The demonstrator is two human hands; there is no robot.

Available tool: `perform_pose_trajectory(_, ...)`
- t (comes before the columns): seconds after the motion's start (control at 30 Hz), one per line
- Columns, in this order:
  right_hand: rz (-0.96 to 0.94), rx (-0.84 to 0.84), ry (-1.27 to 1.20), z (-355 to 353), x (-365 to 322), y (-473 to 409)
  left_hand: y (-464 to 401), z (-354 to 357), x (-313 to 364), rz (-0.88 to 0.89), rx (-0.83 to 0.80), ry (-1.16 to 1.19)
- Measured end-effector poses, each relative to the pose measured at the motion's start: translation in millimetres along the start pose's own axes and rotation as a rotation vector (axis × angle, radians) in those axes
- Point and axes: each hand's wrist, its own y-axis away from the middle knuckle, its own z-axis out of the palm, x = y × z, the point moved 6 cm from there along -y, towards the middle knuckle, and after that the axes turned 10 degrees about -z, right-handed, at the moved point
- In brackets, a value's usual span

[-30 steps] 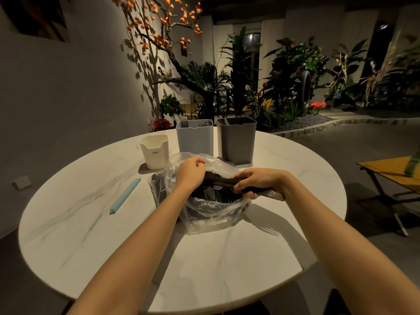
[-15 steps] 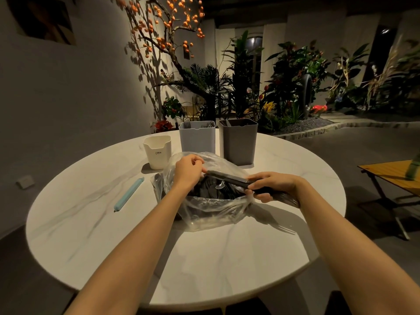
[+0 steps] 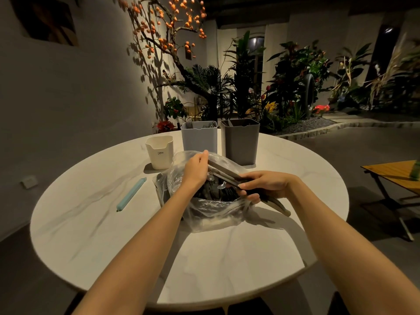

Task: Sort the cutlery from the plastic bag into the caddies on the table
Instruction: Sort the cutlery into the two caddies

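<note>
Here both hands grip a cutlery bundle (image 3: pixel 229 175) over the plastic bag (image 3: pixel 204 214): left hand (image 3: pixel 196 170) at far end, right hand (image 3: pixel 259 186) nearer; three caddies (image 3: pixel 239 144) behind.

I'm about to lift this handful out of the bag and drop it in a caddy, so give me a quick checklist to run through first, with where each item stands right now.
1. Right hand grips the bundle of cutlery: ok.
2. Left hand steadies the bundle's far end at the plastic bag mouth: ok.
3. Bundle fully out of the bag: not ok, it lies across the opening.
4. All pieces in the bundle the same type: cannot tell.
5. Dark grey caddy upright, top open: ok.
6. Light grey caddy upright, forks already inside: ok.
</note>
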Motion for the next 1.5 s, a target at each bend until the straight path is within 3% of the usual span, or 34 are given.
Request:
perform_pose_trajectory(0.17, 0.035, 0.016, 0.039, 7.3, -7.3, -10.6, 0.0, 4.2, -2.8, -0.043, -0.054, 0.016)
perform_pose_trajectory(0.33, -0.036, 0.124, 0.007, 5.4, -18.4, -16.6, -3.0, -0.5, -4.1, -0.080, -0.107, 0.237)
perform_pose_trajectory(0.53, -0.045, 0.158, 0.019, 2.3, -17.5, -20.8, -4.8, -9.8, 1.7, 0.007, -0.089, 0.091)
perform_pose_trajectory(0.83, -0.056, 0.178, -0.044, -2.0, -11.4, -18.2, -8.7, -21.5, 1.0, -0.031, -0.095, 0.299)
perform_pose_trajectory(1.07, -0.008, 0.214, 0.044, -1.7, -15.1, -23.3, -4.0, -12.9, -3.4, -0.127, -0.292, 0.295)
perform_pose_trajectory(1.17, 0.007, 0.197, 0.135, 1.0, -16.9, -28.7, 3.2, -8.9, 4.0, -0.009, -0.356, 0.141)
perform_pose_trajectory(1.5, 0.004, 0.299, 0.049, -11.9, -5.7, -26.7, -5.9, -26.5, -5.3, -0.001, -0.170, 0.227)
